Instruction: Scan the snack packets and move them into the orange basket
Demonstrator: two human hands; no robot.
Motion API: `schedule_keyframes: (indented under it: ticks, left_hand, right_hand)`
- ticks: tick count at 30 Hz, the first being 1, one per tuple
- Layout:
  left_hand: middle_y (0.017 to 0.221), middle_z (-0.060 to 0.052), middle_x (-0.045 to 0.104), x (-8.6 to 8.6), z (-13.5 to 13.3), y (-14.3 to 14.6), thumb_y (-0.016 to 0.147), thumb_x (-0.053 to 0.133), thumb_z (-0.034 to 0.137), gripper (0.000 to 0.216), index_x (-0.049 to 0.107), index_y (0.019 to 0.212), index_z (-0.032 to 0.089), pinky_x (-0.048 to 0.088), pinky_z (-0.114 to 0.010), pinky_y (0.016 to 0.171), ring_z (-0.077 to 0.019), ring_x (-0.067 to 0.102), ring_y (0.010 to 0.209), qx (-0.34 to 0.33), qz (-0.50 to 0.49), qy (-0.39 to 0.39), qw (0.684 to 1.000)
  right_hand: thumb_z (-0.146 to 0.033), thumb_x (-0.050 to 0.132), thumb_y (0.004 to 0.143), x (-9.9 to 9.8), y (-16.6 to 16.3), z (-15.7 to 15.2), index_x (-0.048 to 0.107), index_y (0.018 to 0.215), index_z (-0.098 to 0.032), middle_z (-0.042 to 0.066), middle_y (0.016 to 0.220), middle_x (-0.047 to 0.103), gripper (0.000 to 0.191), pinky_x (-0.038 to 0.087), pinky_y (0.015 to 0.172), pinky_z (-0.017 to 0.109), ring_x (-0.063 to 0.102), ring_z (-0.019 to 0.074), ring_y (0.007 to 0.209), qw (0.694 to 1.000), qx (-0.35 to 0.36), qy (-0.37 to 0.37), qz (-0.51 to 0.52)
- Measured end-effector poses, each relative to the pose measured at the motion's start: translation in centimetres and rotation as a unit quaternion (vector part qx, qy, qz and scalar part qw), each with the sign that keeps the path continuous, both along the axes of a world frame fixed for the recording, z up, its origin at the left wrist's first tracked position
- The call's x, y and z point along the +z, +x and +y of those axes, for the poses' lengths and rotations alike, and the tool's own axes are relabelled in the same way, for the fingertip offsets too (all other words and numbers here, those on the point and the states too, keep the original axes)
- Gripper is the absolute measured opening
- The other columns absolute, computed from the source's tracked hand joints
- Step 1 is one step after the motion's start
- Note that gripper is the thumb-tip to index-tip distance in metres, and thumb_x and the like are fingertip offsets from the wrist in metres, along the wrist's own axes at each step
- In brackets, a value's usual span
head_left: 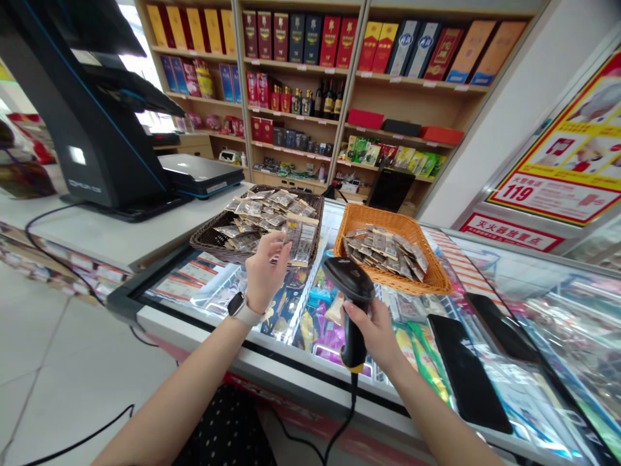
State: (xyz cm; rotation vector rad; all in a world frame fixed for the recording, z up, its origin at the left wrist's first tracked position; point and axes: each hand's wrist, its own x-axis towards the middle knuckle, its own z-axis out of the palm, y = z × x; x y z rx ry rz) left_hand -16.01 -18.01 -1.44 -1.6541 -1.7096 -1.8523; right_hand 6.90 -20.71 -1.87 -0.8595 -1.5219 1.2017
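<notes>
My left hand (pixel 264 268), with a white watch on the wrist, pinches a small clear snack packet (pixel 299 241) held up in front of the dark wicker basket (pixel 208 238), which is full of similar packets. My right hand (pixel 373 330) is wrapped round the handle of a black barcode scanner (pixel 353 285), whose head points toward the held packet. An orange wicker basket (pixel 427 275) with several packets stands to the right of the scanner. Both baskets rest on the glass lid of a chest freezer (pixel 533 310).
A black checkout terminal (pixel 92 129) and a flat scanner unit (pixel 198 173) stand on the white counter at left. Two dark phones (pixel 468 375) lie on the freezer glass at right. Shelves of boxed goods and bottles (pixel 310 77) fill the back wall. Cables trail on the floor.
</notes>
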Motion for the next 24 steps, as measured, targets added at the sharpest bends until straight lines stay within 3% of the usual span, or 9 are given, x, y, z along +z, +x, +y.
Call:
schedule_keyframes:
  ticks: [3,7,12,15,19,22,24]
  left_hand:
    - [0.099,-0.006,0.074,1.9,1.2,1.2,0.094,0.06,0.033,0.032,0.056,0.124,0.021,0.06,-0.024,0.072,-0.017,0.075,0.086,-0.067,-0.027,0.002,0.997]
    - [0.1,-0.007,0.073,4.8,5.0,4.6,0.09,0.063,0.022,0.038,0.055,0.127,0.019,0.061,-0.025,0.075,-0.0167,0.074,0.086,-0.19,-0.119,-0.031,0.974]
    - [0.096,-0.009,0.071,7.4,10.9,10.7,0.088,0.06,0.008,0.044,0.05,0.131,0.013,0.06,-0.024,0.069,-0.0132,0.07,0.076,-0.333,-0.287,-0.199,0.876]
    - [0.109,-0.014,0.069,7.5,13.8,14.3,0.083,0.06,0.001,0.052,0.05,0.133,0.01,0.059,-0.024,0.074,-0.0117,0.069,0.078,-0.369,-0.307,-0.259,0.838]
    - [0.114,-0.018,0.069,6.0,15.9,17.0,0.072,0.071,0.0,0.06,0.056,0.13,0.007,0.058,-0.027,0.078,-0.0156,0.07,0.082,-0.362,-0.285,-0.307,0.833]
    - [0.115,-0.017,0.071,5.0,15.8,16.3,0.069,0.075,0.004,0.056,0.063,0.123,0.009,0.057,-0.029,0.082,-0.0184,0.071,0.087,-0.363,-0.265,-0.295,0.843]
    - [0.118,-0.017,0.071,4.8,15.1,14.4,0.072,0.073,0.009,0.045,0.067,0.116,0.01,0.057,-0.032,0.084,-0.019,0.071,0.087,-0.354,-0.212,-0.266,0.871]
  right_hand:
    - [-0.052,0.072,0.083,0.6,0.4,0.6,0.066,0.084,-0.019,-0.001,0.061,0.06,0.034,0.041,0.049,0.027,0.051,0.0152,0.052,0.994,-0.065,-0.014,0.091]
    - [-0.056,0.075,0.078,1.5,0.7,1.7,0.063,0.082,-0.02,-0.003,0.058,0.061,0.039,0.041,0.046,0.026,0.052,0.0136,0.048,0.962,-0.165,-0.028,0.213]
    - [-0.056,0.077,0.073,1.8,0.7,3.2,0.063,0.081,-0.019,-0.004,0.054,0.06,0.04,0.038,0.045,0.024,0.051,0.0133,0.048,0.921,-0.262,-0.046,0.284]
    - [-0.055,0.077,0.071,1.5,0.9,3.8,0.064,0.08,-0.018,-0.004,0.054,0.061,0.04,0.039,0.047,0.024,0.053,0.0139,0.049,0.912,-0.28,-0.067,0.291]
    - [-0.055,0.078,0.071,1.1,1.2,4.2,0.063,0.077,-0.018,-0.004,0.054,0.061,0.04,0.04,0.047,0.024,0.052,0.0135,0.049,0.912,-0.28,-0.071,0.292]
    - [-0.056,0.078,0.07,0.8,1.2,4.4,0.065,0.079,-0.018,-0.004,0.053,0.061,0.041,0.039,0.046,0.024,0.052,0.0137,0.048,0.914,-0.275,-0.083,0.288]
    - [-0.057,0.078,0.069,0.6,1.1,4.5,0.065,0.08,-0.018,-0.004,0.053,0.061,0.043,0.039,0.046,0.024,0.052,0.0137,0.048,0.919,-0.266,-0.092,0.278]
